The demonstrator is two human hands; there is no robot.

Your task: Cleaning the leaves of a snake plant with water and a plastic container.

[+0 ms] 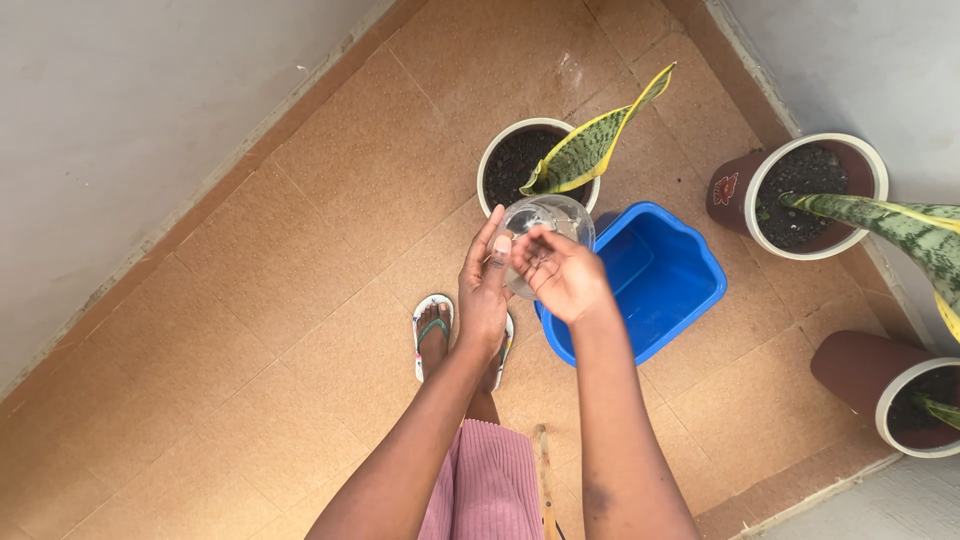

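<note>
- Nearest the lens, our two forearms are rising from the bottom edge toward the middle of the frame, with a strip of pink ribbed cloth (487, 485) showing between them.
- We are holding a clear glass jar (545, 225) at the centre of the frame, tipped on its side with its rounded end pointing toward the top edge.
- Our left hand (484, 290) is pressing flat against the jar's left side, fingers stretched straight and close together, thumb lying along the glass.
- Our right hand (558, 272) is cupping the jar from the right, fingers loosely curled over it, palm turned partly upward.
- Whether the jar is holding anything, we cannot tell.
- We are standing in green-strapped flip-flops (433, 335) on a tan tiled floor (300, 300), just below the hands.
- A blue plastic tub (655, 280) is sitting right of centre, just beside the hands and partly under the right one.
- Directly above the jar, a white-rimmed pot (512, 165) of dark soil is carrying a yellow-edged snake plant leaf (600, 135) leaning toward the upper right.
- Two more pots are standing along the right edge: one brown with a pale rim (745, 190) at upper right, another (860, 375) at lower right.
- Pale walls are running along the upper left and the upper right corners.
</note>
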